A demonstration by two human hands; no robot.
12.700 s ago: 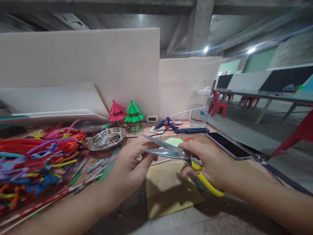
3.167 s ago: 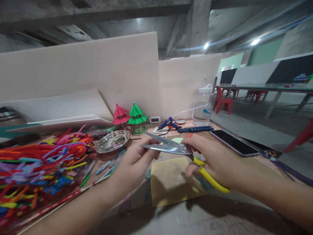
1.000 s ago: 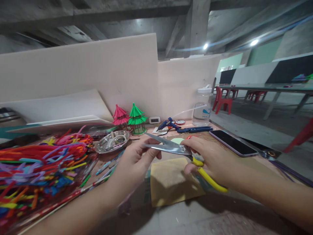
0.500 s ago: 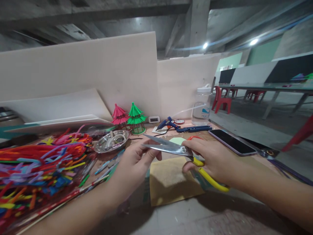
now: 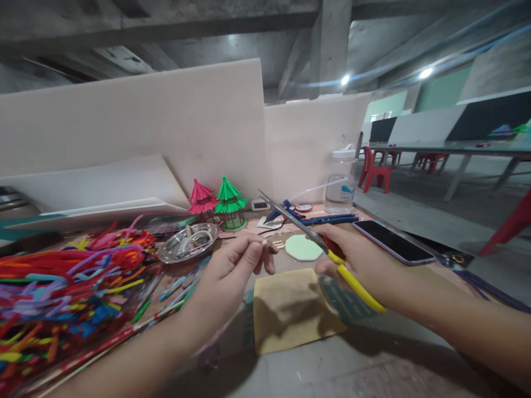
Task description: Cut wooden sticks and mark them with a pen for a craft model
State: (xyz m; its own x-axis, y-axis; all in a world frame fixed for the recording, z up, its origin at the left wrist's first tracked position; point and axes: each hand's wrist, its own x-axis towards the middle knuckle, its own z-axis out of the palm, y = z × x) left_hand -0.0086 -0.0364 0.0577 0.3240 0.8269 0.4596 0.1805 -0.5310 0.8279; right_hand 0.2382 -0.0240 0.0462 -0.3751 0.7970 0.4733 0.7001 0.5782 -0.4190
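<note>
My right hand (image 5: 348,260) is wrapped round the yellow and red handles of the scissors (image 5: 301,224). The blades look closed and point up and to the left. My left hand (image 5: 236,265) pinches a small stick (image 5: 264,242); only its pale end shows between thumb and forefinger. Below both hands lies a square of sandpaper (image 5: 290,326), tan in colour. Just behind it is a pale green paper disc (image 5: 302,249) with straight-cut edges. A few short wooden sticks (image 5: 277,244) lie beside the disc, close to my left fingers.
Left are colourful pipe cleaners (image 5: 74,276) and a metal dish (image 5: 166,254). Behind stand pink (image 5: 202,196) and green (image 5: 229,202) pagoda models, a blue glue gun (image 5: 286,207) and a water bottle (image 5: 340,185). A phone (image 5: 394,241) lies right.
The scissors have moved away from my left hand and swung to point more upward; their blades have closed. The green disc and short sticks now show more fully.
</note>
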